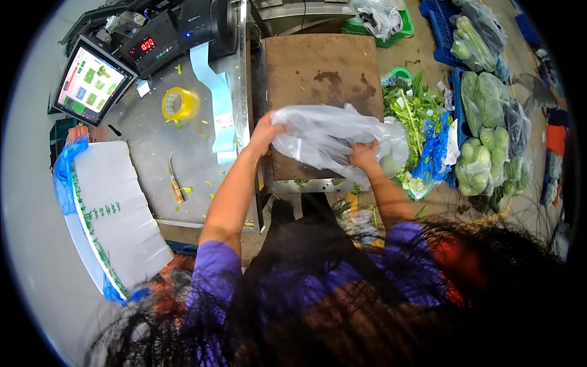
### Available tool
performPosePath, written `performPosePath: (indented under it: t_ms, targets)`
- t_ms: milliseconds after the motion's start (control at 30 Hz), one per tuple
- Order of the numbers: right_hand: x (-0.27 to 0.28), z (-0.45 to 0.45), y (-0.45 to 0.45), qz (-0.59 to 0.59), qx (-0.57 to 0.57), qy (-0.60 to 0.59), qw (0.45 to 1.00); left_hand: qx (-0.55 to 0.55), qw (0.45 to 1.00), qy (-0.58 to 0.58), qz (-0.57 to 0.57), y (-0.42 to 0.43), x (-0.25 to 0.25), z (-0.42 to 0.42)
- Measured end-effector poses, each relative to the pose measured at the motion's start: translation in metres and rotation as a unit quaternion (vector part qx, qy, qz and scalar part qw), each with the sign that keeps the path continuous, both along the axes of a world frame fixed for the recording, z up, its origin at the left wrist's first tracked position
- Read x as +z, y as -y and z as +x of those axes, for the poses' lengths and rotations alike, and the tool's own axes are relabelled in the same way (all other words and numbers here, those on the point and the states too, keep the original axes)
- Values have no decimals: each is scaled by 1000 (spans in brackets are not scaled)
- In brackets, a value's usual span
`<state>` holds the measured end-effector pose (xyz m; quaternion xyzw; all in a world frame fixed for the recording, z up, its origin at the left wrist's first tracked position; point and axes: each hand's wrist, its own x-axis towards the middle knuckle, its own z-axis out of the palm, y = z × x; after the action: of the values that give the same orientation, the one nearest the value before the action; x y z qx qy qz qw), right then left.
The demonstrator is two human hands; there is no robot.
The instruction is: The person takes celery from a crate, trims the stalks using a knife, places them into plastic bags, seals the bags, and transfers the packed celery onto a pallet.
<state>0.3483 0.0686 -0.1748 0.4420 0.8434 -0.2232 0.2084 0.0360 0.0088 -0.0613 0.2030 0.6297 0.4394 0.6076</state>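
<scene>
A clear plastic bag (318, 131) stretches between my hands over a brown board (321, 67) with dark wet patches. My left hand (266, 133) is closed on the bag's left end. Farther right, my right hand (365, 155) grips the bag's lower side, its fingertips partly hidden in the folds. The bag's right end bulges and looks faintly green; I cannot make out whether something is inside or shows through from behind.
Left, a metal table (199, 177) bears yellow tape (179, 104), a curved knife (175, 183), a blue label strip (221, 110) and a screen (92, 82). Right are leafy trimmings (406, 104), a blue crate (437, 27) and bagged green vegetables (474, 165).
</scene>
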Motion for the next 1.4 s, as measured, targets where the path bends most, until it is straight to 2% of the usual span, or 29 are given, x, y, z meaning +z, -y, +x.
performPosePath:
  t_ms: [33,67,100,133,167,233,300,333,400,467,500,533,633,700,800,833,900,1000,1067,1100,1200,1333,1400]
  targets:
    - [0,-3,0,15,-16,-28,999,-4,985,-166,-39,-7,20,3]
    - [-1,-7,0,11,-21,-58,998,-10,938,-345,29,-13,39,10]
    - [7,-15,-2,8,-26,-89,996,-18,855,-510,97,-19,58,21]
    - [17,-23,-4,5,-31,-121,992,-25,738,-655,161,-20,67,32]
    - [25,-28,-9,10,-35,-138,990,-134,696,-673,212,-18,69,43]
    - [38,-42,-15,20,-39,-176,983,-312,641,-627,313,-8,40,74]
    - [52,-45,-24,129,-31,-248,960,-470,617,-606,176,20,-15,88]
    - [53,-47,-29,180,-26,-287,940,-503,591,-621,112,31,-47,84]
    - [39,-38,-53,196,-88,-331,919,-558,532,-637,-24,52,-99,66]
    - [23,-22,-87,58,-228,-127,964,-526,587,-614,-27,63,-124,60]
    - [30,-26,-90,118,-228,-76,963,-510,614,-602,-22,64,-130,61]
    - [36,-28,-91,179,-229,-26,956,-508,626,-590,48,57,-118,62]
    - [31,-43,-93,132,-297,-21,946,-460,626,-568,273,36,-86,68]
    - [25,-47,-81,125,-293,-78,945,-440,698,-474,307,31,-55,76]
    - [-20,-34,-50,175,-226,-227,931,-335,756,-454,332,52,11,73]
    - [-28,-32,-35,198,-192,-288,917,-269,780,-453,337,66,23,64]
    - [11,-37,3,81,-194,-398,893,-173,798,-511,268,106,41,32]
    - [89,-62,57,-12,-201,-438,876,-73,809,-564,145,188,62,-20]
    - [114,-81,89,-124,-223,-489,834,-52,792,-601,91,245,104,-46]
    - [122,-91,101,-173,-222,-502,818,-35,763,-637,101,273,127,-58]
    - [133,-137,130,-265,-124,-490,821,-1,677,-731,85,347,231,-93]
    - [169,-214,187,-240,10,-520,820,145,560,-812,77,448,342,-167]
    - [223,-252,221,-246,59,-494,832,166,552,-816,31,489,395,-209]
